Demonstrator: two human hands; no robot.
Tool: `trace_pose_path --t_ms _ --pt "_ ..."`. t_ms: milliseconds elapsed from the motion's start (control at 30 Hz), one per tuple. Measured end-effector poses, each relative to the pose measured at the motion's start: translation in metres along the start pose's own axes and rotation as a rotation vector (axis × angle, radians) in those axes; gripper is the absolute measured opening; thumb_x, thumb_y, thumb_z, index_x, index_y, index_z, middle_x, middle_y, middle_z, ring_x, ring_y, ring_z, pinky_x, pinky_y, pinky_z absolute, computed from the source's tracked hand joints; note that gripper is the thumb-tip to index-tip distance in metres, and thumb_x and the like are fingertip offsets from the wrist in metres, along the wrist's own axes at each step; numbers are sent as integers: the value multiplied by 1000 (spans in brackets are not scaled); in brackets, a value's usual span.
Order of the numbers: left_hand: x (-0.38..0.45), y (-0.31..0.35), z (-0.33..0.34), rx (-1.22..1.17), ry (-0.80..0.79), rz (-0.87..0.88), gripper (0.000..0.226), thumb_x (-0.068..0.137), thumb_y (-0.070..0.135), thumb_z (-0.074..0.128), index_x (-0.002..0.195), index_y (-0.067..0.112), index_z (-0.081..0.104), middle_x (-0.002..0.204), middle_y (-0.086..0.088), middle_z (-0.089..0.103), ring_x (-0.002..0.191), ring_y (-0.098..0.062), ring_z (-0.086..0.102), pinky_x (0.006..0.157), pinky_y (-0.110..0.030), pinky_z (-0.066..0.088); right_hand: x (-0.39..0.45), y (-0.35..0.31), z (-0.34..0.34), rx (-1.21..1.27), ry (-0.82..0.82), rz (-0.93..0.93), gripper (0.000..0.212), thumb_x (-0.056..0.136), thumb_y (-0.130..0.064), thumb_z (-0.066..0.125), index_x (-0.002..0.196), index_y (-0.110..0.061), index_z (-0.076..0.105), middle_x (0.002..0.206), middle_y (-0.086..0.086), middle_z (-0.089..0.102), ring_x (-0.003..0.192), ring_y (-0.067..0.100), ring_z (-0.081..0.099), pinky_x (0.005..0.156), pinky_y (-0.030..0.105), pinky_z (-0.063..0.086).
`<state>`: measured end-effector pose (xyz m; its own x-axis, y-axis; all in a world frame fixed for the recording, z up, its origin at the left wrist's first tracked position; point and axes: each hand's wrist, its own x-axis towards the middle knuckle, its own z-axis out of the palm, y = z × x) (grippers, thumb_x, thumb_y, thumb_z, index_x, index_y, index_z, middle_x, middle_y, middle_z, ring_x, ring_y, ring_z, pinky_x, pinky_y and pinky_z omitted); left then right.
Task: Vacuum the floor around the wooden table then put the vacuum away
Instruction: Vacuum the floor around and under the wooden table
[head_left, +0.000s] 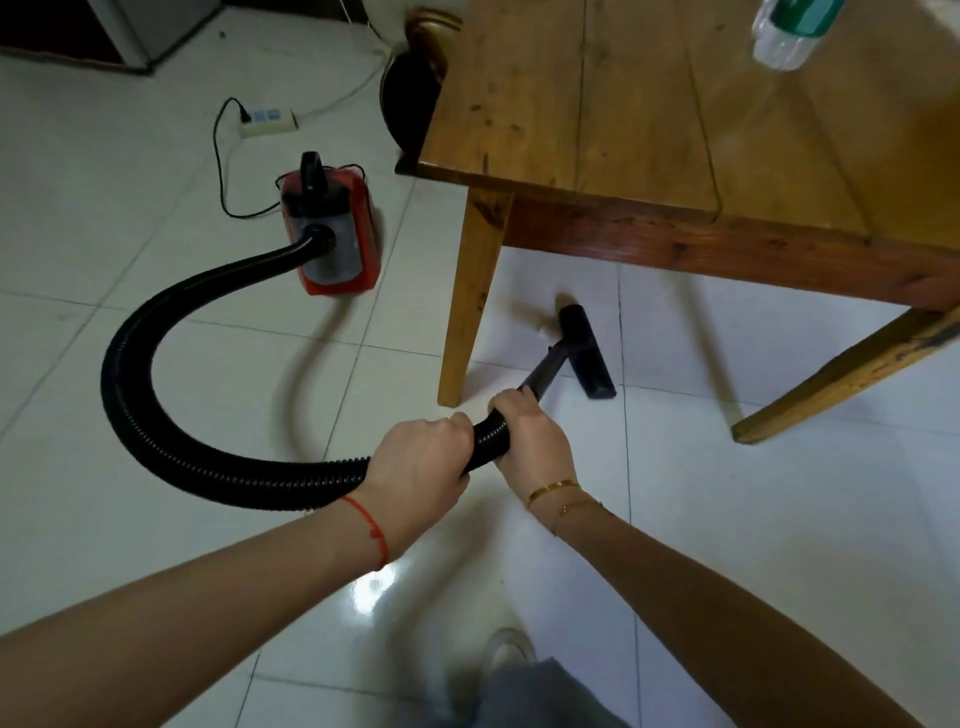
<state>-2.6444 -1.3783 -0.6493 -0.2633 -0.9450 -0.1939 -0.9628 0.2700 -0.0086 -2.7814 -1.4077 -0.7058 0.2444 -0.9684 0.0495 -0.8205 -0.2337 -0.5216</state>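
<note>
Both hands, left (415, 457) and right (524, 431), clenched round the hose (171, 317), nozzle (587, 353) on tiles beside the table leg (467, 312), vacuum (330, 234) well behind: risk of knocking that leg.

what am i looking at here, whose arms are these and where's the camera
The camera sits on a person's head, looking forward and down, so the arms are their own. Both hands grip a black hose: the left hand further back, the right hand nearer the tube. The hose runs to a red vacuum plugged into a power strip. The nozzle rests on the tiled floor under a wooden table, near its leg. A plastic bottle lies on the table.
</note>
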Motion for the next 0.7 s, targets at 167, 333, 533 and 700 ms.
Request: trace_pose_path --t_ms 167,333,533,700 --pt "-18 0 -32 -38 -98 -28 21 86 23 52 85 19 32 84 -1 66 73 -24 64 53 -27 31 -7 -23 -24 1 -122 18 16 82 1 55 94 -9 55 105 6 58 111 33 56 70 35 53" --pt "-24 -8 -56 -46 -169 -72 22 85 24 54 84 18 33 83 -1 66 72 -24 65 53 -28 31 -1 -42 -40 12 -245 7 16 83 -1 54 98 -8 56 106 7 58 119 29 51 74 34 53" --pt "-18 -16 -77 -48 -267 -102 17 84 21 54 83 18 37 83 -2 66 71 -24 63 53 -28 32 22 -51 -61 -42 -484 -43 19 82 -9 58 100 -6 52 107 9 57 112 24 47 74 35 52" --pt "2 1 -99 -20 -360 -6 14 86 20 54 98 14 50 90 -2 67 79 -23 65 57 -28 36 30 -40 -93 -132 -681 -7 42 79 -30 65 109 -8 47 117 10 53 122 27 42 79 41 53"
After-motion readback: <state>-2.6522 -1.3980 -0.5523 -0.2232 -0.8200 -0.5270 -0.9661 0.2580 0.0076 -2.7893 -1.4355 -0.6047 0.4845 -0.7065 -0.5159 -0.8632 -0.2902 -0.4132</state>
